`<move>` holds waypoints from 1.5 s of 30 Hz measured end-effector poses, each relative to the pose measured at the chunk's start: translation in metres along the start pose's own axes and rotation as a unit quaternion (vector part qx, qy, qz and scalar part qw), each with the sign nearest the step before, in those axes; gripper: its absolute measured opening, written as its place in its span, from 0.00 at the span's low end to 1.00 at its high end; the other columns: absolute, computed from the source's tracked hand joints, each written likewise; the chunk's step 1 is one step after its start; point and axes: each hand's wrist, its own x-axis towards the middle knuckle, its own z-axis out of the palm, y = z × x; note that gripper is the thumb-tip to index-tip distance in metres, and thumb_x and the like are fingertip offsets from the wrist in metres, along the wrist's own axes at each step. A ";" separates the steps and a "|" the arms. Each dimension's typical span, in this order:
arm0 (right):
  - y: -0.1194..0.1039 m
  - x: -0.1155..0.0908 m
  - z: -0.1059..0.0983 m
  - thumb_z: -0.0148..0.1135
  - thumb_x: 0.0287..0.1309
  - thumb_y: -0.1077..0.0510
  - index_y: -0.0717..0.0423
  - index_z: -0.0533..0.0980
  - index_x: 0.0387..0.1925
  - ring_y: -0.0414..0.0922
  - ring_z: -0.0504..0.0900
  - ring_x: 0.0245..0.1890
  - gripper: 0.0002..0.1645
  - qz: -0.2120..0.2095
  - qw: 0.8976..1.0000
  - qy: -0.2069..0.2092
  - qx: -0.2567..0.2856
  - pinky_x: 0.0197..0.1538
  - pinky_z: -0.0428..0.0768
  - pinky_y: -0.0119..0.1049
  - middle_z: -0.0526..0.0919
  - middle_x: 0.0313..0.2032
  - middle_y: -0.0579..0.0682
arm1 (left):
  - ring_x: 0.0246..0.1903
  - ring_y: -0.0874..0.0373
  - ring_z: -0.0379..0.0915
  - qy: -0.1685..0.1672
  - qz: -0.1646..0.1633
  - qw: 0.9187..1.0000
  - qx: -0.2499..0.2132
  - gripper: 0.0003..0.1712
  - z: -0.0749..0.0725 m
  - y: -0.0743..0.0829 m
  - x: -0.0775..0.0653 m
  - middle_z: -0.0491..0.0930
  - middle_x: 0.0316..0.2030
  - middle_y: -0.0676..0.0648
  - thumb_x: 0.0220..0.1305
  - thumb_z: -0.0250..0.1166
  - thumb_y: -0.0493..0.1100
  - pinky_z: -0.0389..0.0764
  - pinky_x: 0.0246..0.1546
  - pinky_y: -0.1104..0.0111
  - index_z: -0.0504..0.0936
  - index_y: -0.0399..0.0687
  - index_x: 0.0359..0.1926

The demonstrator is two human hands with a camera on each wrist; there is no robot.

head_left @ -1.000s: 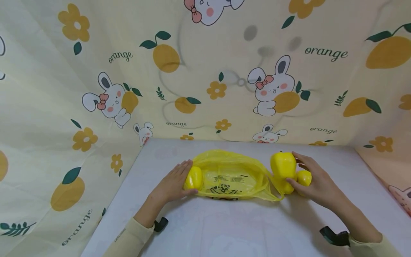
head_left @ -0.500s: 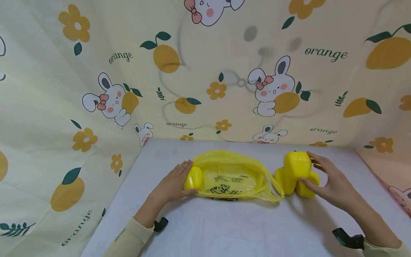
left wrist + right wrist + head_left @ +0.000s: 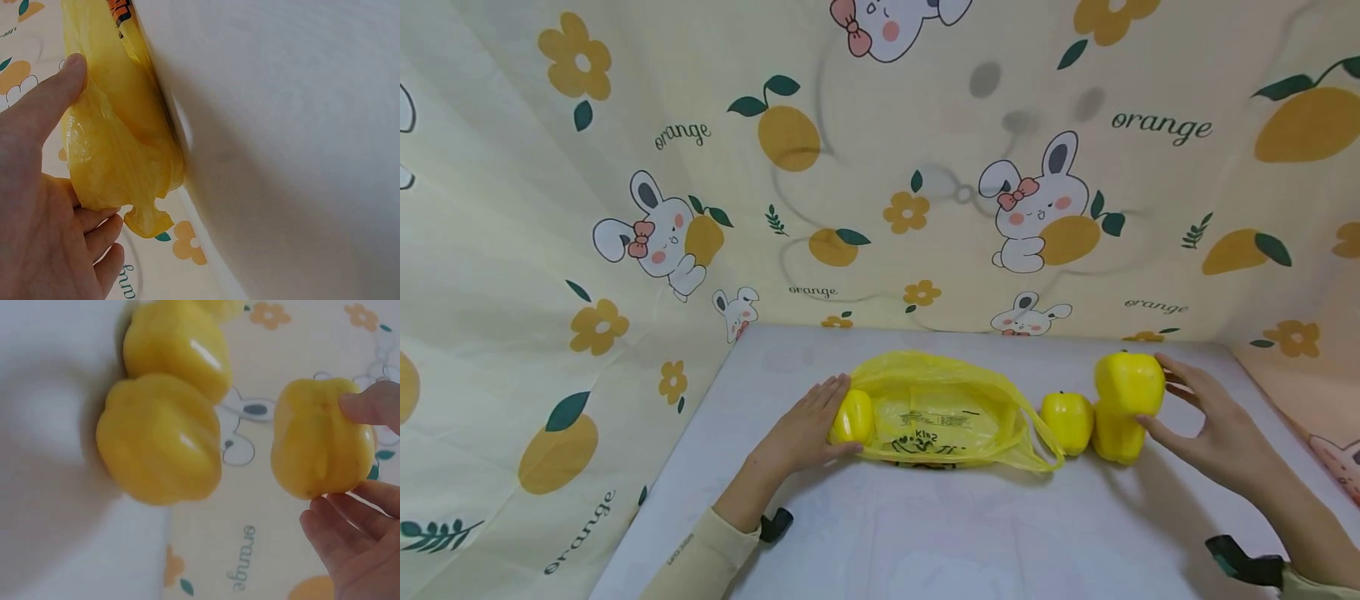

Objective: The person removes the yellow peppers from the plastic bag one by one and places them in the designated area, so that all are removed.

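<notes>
A yellow plastic bag [image 3: 940, 417] with dark print lies on the table, its open mouth toward me. One yellow bell pepper [image 3: 854, 417] sits inside at the left end. My left hand [image 3: 801, 429] grips that end from outside, thumb and fingers on either side in the left wrist view. On the right, my right hand [image 3: 1217, 429] pinches a yellow bell pepper [image 3: 1129, 382] between thumb and fingertips, raised above the table. Two more peppers stand between bag and hand: one pepper [image 3: 1067, 423] by the bag's handle, another pepper [image 3: 1117, 437] partly hidden below the held one.
The white tabletop [image 3: 940, 533] extends in front of the bag toward me. Behind and beside it hangs a cream cloth [image 3: 865, 192] printed with rabbits, oranges and flowers.
My right hand has moved to the right with the held pepper, away from the bag's handle, uncovering the two standing peppers more. My left hand and the bag have stayed put.
</notes>
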 end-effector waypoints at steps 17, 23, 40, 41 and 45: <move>0.031 -0.013 -0.016 0.83 0.46 0.73 0.62 0.61 0.81 0.13 0.57 0.59 0.63 0.014 1.000 0.025 -0.005 0.59 0.56 0.03 0.70 0.70 0.73 | 0.85 0.49 0.42 0.001 -0.005 1.000 0.007 0.67 0.002 -0.002 0.000 0.46 0.87 0.44 0.68 0.64 0.76 0.45 0.86 0.57 0.44 0.42 0.87; 0.039 -0.020 -0.018 0.81 0.50 0.72 0.63 0.60 0.82 0.10 0.54 0.58 0.60 0.034 0.999 0.023 -0.008 0.59 0.53 0.02 0.68 0.71 0.76 | 0.85 0.49 0.42 -0.002 -0.005 1.000 0.006 0.67 0.002 -0.001 0.000 0.45 0.87 0.44 0.68 0.64 0.76 0.45 0.86 0.57 0.44 0.42 0.87; 0.062 -0.035 -0.013 0.81 0.56 0.66 0.74 0.56 0.79 0.73 0.68 0.59 0.58 0.084 0.996 -0.023 -0.036 0.55 0.49 0.01 0.66 0.68 0.82 | 0.85 0.48 0.42 -0.004 -0.003 1.000 0.001 0.67 0.002 -0.001 0.000 0.45 0.87 0.44 0.68 0.64 0.76 0.45 0.86 0.56 0.43 0.41 0.87; 0.063 -0.036 -0.013 0.80 0.57 0.65 0.75 0.55 0.80 0.76 0.67 0.57 0.58 0.092 0.995 -0.030 -0.035 0.54 0.48 0.01 0.66 0.68 0.83 | 0.85 0.48 0.42 -0.004 -0.003 1.000 0.001 0.67 0.002 -0.001 0.000 0.45 0.87 0.44 0.68 0.64 0.76 0.45 0.86 0.56 0.43 0.41 0.87; 0.066 -0.040 -0.011 0.76 0.63 0.63 0.75 0.53 0.80 0.79 0.65 0.60 0.55 0.127 0.990 -0.058 -0.031 0.58 0.45 0.04 0.62 0.70 0.84 | 0.86 0.49 0.41 -0.009 -0.005 1.000 0.006 0.67 0.001 -0.001 0.000 0.44 0.87 0.44 0.69 0.63 0.76 0.43 0.86 0.58 0.42 0.42 0.87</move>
